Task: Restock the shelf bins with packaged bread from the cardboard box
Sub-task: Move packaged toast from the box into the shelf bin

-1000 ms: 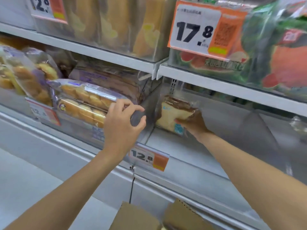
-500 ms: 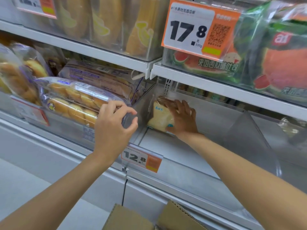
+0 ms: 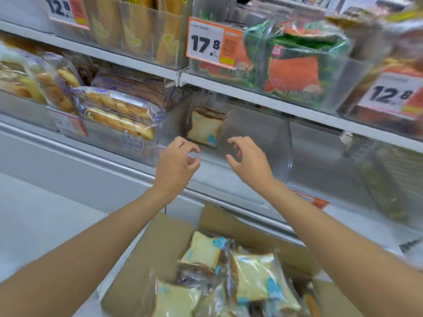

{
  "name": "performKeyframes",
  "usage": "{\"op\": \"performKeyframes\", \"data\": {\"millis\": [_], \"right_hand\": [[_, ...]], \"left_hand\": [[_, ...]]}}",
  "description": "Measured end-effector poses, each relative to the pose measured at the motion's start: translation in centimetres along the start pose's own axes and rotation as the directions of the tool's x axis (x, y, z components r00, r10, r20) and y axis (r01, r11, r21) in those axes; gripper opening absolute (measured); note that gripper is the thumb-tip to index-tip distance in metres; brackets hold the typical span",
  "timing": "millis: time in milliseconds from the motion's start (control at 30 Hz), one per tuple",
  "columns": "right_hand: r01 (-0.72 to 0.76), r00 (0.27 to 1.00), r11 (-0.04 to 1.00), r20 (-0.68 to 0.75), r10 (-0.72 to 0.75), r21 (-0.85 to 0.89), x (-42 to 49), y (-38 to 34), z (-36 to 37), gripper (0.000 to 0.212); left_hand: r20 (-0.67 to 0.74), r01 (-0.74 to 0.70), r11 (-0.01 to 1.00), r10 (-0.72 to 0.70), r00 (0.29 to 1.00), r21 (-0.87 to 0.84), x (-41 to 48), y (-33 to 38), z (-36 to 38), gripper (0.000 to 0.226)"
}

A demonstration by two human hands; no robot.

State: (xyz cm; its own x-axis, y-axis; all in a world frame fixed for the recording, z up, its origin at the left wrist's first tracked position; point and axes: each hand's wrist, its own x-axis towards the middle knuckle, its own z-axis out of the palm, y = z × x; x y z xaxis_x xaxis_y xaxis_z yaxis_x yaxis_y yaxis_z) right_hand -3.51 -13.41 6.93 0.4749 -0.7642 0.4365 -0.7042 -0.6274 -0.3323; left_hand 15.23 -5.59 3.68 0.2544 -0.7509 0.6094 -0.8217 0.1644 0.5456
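Left grip (image 3: 177, 163) and right grip (image 3: 249, 161) loosely curled, empty, near bread pack (image 3: 204, 128) in shelf bin (image 3: 281, 143), cardboard box (image 3: 164, 243) below

There is a single wide-angle view, worn on the person's head, facing forward and tilted down. It is close to the shelf (image 3: 251, 97), whose tiers fill the upper frame. The left hand (image 3: 176, 161) and right hand (image 3: 249, 161) are mid-frame, and the open cardboard box (image 3: 169, 236) lies at the bottom edge.

Left hand (image 3: 176, 165) and right hand (image 3: 249, 161) hover loosely curled before the bread pack (image 3: 203, 129).
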Motion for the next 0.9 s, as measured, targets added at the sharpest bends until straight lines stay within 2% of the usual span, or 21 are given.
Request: {"op": "performKeyframes", "data": {"millis": [67, 133, 233, 300, 367, 433, 467, 533, 667, 767, 833, 900], "right_hand": [[-0.046, 0.999, 0.998, 0.006, 0.046, 0.040, -4.6, 0.4, -1.6, 0.032], [-0.148, 0.986, 0.987, 0.086, 0.143, 0.057, -9.5, 1.4, -2.1, 0.024], [-0.350, 0.919, 0.935, 0.219, 0.329, 0.064, -16.9, 3.9, -2.3, 0.015], [-0.529, 0.813, 0.847, 0.322, 0.485, 0.058, -20.9, 5.6, -2.2, 0.013], [-0.698, 0.660, 0.716, 0.394, 0.639, 0.008, -23.4, 7.2, -1.2, 0.016], [-0.737, 0.525, 0.651, 0.452, 0.721, -0.183, -24.8, 8.0, 0.3, 0.040], [-0.704, 0.491, 0.650, 0.464, 0.737, -0.288, -25.3, 8.2, 1.3, 0.050], [-0.685, 0.514, 0.667, 0.455, 0.727, -0.292, -25.7, 7.6, 2.3, 0.050], [-0.796, 0.593, 0.572, 0.437, 0.676, 0.197, -25.6, 6.6, 2.2, 0.032], [-0.766, 0.641, 0.509, 0.411, 0.648, 0.393, -25.0, 6.2, 1.5, 0.032], [-0.751, 0.646, 0.413, 0.445, 0.619, 0.516, -24.3, 5.6, 1.2, 0.032], [-0.754, 0.638, 0.325, 0.515, 0.573, 0.572, -23.6, 4.7, 0.9, 0.035]], "left_hand": [[0.123, 0.087, 0.995, -0.081, 0.989, -0.045, -3.1, 2.2, 0.8, 0.013], [0.273, 0.145, 0.987, -0.122, 0.954, -0.065, -6.3, 3.8, 1.7, 0.013], [0.434, 0.207, 0.977, -0.166, 0.885, -0.046, -10.6, 4.6, 3.0, 0.011], [0.478, 0.292, 0.956, -0.253, 0.841, -0.007, -13.0, 4.6, 3.5, 0.014], [0.523, 0.363, 0.932, -0.315, 0.792, 0.013, -14.7, 4.5, 3.7, 0.015], [0.547, 0.430, 0.903, -0.357, 0.757, -0.008, -15.9, 4.2, 4.1, 0.013], [0.555, 0.477, 0.878, -0.385, 0.738, -0.025, -16.3, 4.2, 4.2, 0.012], [0.575, 0.555, 0.831, -0.441, 0.689, -0.028, -16.9, 3.8, 4.6, 0.013], [0.587, 0.628, 0.778, -0.512, 0.627, 0.007, -17.1, 3.0, 5.1, 0.022], [0.611, 0.702, 0.712, -0.545, 0.574, -0.025, -16.4, 4.3, 5.4, 0.034], [0.713, 0.784, 0.617, -0.521, 0.469, -0.065, -15.7, 5.5, 5.5, 0.048], [0.776, 0.896, 0.437, -0.537, 0.331, -0.079, -15.5, 5.6, 5.8, 0.087]]}}
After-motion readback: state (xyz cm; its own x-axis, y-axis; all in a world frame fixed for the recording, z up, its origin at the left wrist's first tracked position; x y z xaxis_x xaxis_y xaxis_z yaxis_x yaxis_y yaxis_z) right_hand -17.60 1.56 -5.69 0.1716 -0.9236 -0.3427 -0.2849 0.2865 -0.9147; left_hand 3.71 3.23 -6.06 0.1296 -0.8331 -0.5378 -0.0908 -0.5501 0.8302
